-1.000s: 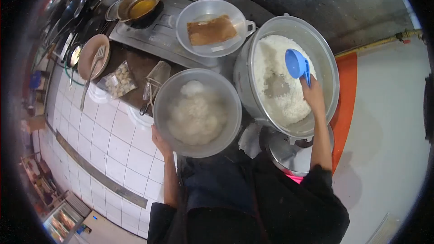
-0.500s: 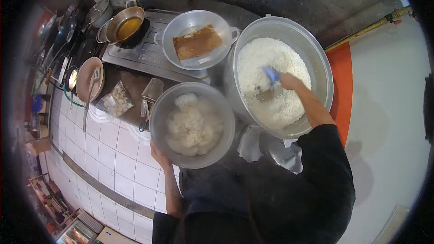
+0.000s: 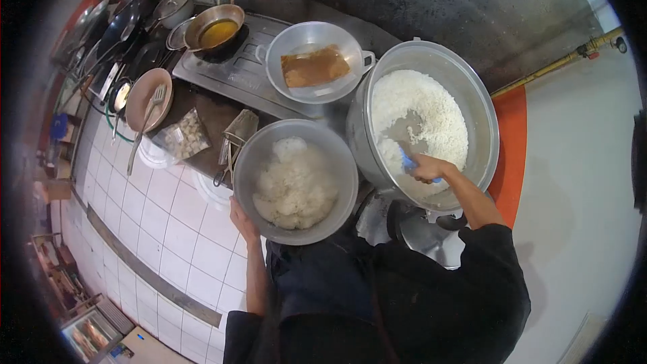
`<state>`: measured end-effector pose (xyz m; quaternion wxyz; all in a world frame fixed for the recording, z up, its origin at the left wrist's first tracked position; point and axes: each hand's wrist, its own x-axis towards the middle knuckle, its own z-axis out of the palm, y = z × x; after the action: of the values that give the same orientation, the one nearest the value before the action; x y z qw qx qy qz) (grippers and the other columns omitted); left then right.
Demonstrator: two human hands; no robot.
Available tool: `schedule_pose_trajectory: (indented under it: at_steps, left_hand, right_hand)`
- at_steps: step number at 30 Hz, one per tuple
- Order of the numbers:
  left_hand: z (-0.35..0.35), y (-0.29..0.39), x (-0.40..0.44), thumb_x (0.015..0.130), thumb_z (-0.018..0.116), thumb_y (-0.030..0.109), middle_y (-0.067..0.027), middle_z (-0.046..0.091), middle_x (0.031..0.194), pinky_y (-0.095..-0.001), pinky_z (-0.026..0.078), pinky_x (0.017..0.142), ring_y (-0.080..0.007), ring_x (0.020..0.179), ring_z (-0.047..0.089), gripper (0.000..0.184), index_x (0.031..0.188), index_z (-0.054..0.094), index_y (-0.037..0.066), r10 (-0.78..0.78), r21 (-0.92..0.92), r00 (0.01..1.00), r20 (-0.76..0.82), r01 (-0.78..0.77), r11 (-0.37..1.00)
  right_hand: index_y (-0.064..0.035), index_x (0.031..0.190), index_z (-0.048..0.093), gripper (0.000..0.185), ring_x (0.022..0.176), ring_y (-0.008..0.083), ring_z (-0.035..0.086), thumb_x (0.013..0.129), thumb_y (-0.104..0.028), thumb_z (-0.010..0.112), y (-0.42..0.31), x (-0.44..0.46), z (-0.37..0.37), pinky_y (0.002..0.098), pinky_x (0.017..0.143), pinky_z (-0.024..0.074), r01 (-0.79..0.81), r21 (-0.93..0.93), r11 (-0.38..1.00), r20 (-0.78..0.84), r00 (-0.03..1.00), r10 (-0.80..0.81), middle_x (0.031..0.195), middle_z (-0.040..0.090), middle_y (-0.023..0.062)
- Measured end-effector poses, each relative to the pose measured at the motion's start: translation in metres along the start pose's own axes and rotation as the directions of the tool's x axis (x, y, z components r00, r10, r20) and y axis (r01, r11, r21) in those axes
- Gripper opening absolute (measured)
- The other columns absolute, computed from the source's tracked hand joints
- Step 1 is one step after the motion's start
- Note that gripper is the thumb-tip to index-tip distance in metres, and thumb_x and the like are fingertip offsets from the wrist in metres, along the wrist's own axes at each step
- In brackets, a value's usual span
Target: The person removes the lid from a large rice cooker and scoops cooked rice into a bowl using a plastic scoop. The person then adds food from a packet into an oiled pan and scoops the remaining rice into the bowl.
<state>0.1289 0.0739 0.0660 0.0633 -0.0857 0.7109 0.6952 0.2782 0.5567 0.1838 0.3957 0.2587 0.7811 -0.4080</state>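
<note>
My right hand point(image 3: 426, 169) is closed round the handle of a blue scoop point(image 3: 407, 160), low inside the large metal pot point(image 3: 491, 121). White rice point(image 3: 438, 111) lies in the pot, with a bare patch of the bottom showing near the middle. The scoop's bowl is heaped with rice. My left hand point(image 3: 244, 220) grips the lower left rim of a grey bowl point(image 3: 347, 185), its fingers partly hidden by the bowl. Steaming cooked rice point(image 3: 296, 185) fills the middle of that bowl.
Behind the bowls is a stove point(image 3: 229, 74) with a pan of yellow oil point(image 3: 217, 34). A two-handled pan point(image 3: 311, 32) holds a brown sheet. To the left are a bag of pale cubes point(image 3: 185, 136) and a bowl point(image 3: 149, 87) with a slotted turner. A yellow pipe point(image 3: 539, 75) runs along the right wall.
My right hand has moved the scoop down through the rice toward the pot's near left side, and the scoop is now full. My left hand stays on the grey bowl. The view has shifted slightly.
</note>
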Motion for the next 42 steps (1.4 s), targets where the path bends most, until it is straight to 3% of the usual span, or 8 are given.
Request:
schedule_pose_trajectory:
  at_steps: [5, 11, 13, 15, 17, 25, 34, 42]
  left_hand:
    - [-0.004, -0.018, 0.003, 0.105, 0.033, 0.04, -0.0125, 0.064, 0.109, -0.032, 0.046, 0.086, -0.0199, 0.097, 0.059, 0.055, 0.118, 0.059, -0.006, 0.014, -0.031, 1.0, -0.026, -0.015, 0.999]
    - [0.009, 0.023, -0.006, 0.105, 0.038, 0.033, -0.0105, 0.063, 0.099, -0.03, 0.043, 0.084, -0.0174, 0.091, 0.054, 0.045, 0.108, 0.06, -0.006, 0.021, 0.045, 1.0, -0.022, -0.02, 0.999]
    - [0.009, 0.019, -0.006, 0.104, 0.04, 0.033, -0.0075, 0.062, 0.094, -0.0294, 0.042, 0.082, -0.0158, 0.088, 0.052, 0.042, 0.104, 0.059, -0.005, 0.048, 0.052, 0.996, -0.079, -0.044, 0.998]
    - [-0.001, -0.007, 0.001, 0.104, 0.04, 0.033, -0.008, 0.062, 0.095, -0.0302, 0.044, 0.082, -0.0156, 0.089, 0.053, 0.042, 0.105, 0.06, -0.004, 0.051, 0.071, 0.997, -0.052, -0.048, 0.996]
    - [-0.009, -0.013, -0.001, 0.104, 0.04, 0.032, -0.0084, 0.063, 0.097, -0.0311, 0.045, 0.081, -0.0154, 0.09, 0.055, 0.042, 0.107, 0.06, -0.004, 0.049, 0.099, 0.998, -0.025, -0.046, 0.994]
    - [0.001, 0.001, -0.012, 0.104, 0.042, 0.033, -0.0089, 0.064, 0.093, -0.0305, 0.045, 0.08, -0.0153, 0.089, 0.054, 0.043, 0.106, 0.061, -0.006, 0.122, 0.154, 0.99, -0.072, -0.11, 0.982]
    - [0.008, 0.011, -0.029, 0.104, 0.043, 0.031, -0.0099, 0.065, 0.096, -0.0319, 0.045, 0.082, -0.0173, 0.089, 0.056, 0.041, 0.108, 0.061, -0.005, 0.129, 0.294, 0.983, -0.134, -0.085, 0.952]
    - [0.014, 0.005, -0.024, 0.105, 0.039, 0.033, -0.0149, 0.062, 0.098, -0.0341, 0.044, 0.084, -0.0231, 0.09, 0.055, 0.044, 0.109, 0.057, -0.007, 0.154, 0.332, 0.977, -0.149, -0.098, 0.938]
  right_hand:
    - [-0.0035, 0.106, 0.051, 0.027, 0.047, 0.0104, 0.045, 0.082, -0.011, 0.061, -0.015, -0.054, -0.006, 0.0279, 0.041, 0.0363, -0.017, 0.303, 0.953, 0.067, 0.998, -0.004, 0.063, 0.048, 0.0019]
    - [-0.0041, 0.111, 0.052, 0.029, 0.051, 0.0088, 0.047, 0.086, -0.015, 0.062, -0.095, -0.14, 0.029, 0.0249, 0.046, 0.0381, 0.187, 0.346, 0.919, -0.33, 0.942, -0.067, 0.067, 0.049, 0.0008]
    - [-0.0046, 0.117, 0.051, 0.035, 0.057, 0.0142, 0.054, 0.088, -0.02, 0.063, -0.115, -0.142, 0.066, 0.0296, 0.051, 0.0427, 0.401, 0.346, 0.848, -0.561, 0.813, -0.155, 0.071, 0.055, 0.0045]
    - [-0.0051, 0.115, 0.05, 0.031, 0.063, 0.0301, 0.062, 0.089, -0.018, 0.06, -0.135, -0.106, 0.115, 0.0428, 0.057, 0.0475, 0.542, -0.188, 0.819, -0.771, 0.435, -0.465, 0.076, 0.062, 0.0148]
    - [-0.0057, 0.115, 0.044, 0.033, 0.075, 0.0493, 0.061, 0.085, -0.009, 0.057, -0.152, -0.073, 0.161, 0.059, 0.067, 0.0458, 0.311, -0.104, 0.945, -0.669, 0.681, -0.298, 0.08, 0.062, 0.028]
    - [0.0037, 0.12, 0.047, 0.037, 0.065, 0.0423, 0.062, 0.088, -0.014, 0.055, -0.134, -0.09, 0.105, 0.0525, 0.059, 0.0457, 0.348, -0.054, 0.936, -0.911, 0.367, -0.189, 0.071, 0.061, 0.0246]
    - [-0.0019, 0.107, 0.061, 0.027, 0.089, 0.0392, 0.068, 0.094, -0.022, 0.049, 0.105, -0.051, -0.075, 0.0499, 0.077, 0.055, -0.694, -0.225, 0.684, -0.907, 0.405, 0.113, 0.097, 0.069, 0.0225]
    - [0.0029, 0.093, 0.066, 0.023, 0.09, 0.0334, 0.07, 0.086, -0.015, 0.054, 0.158, -0.021, -0.086, 0.0455, 0.07, 0.0559, -0.582, -0.438, 0.685, -0.737, 0.669, 0.097, 0.094, 0.07, 0.0222]
